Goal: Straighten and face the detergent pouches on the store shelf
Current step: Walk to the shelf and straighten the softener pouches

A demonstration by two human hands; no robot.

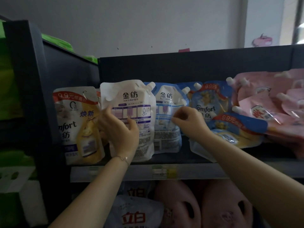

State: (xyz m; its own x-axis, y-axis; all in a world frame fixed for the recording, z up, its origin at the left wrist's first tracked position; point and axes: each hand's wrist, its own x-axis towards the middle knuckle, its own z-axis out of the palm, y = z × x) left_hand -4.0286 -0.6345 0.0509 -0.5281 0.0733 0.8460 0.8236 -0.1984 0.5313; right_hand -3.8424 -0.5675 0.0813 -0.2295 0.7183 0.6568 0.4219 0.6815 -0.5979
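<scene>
Two floppy pouches, we judge, handle best by their seams: left hand grips the white pouch, right hand pinches the blue pouch.

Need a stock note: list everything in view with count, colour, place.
white-and-gold Comfort pouch: 1, shelf far left
white spouted pouch with purple panels: 1, left-centre
white-and-blue spouted pouch: 1, centre
blue Comfort pouches: several, right of centre, one lying flat
pink spouted pouches: several, heaped far right
pink plastic jugs: 2, lower shelf
white pouch with red lettering: 1, lower shelf
green packs: several, far left
left hand: grips the purple-panel pouch
right hand: pinches the white-and-blue pouch
</scene>
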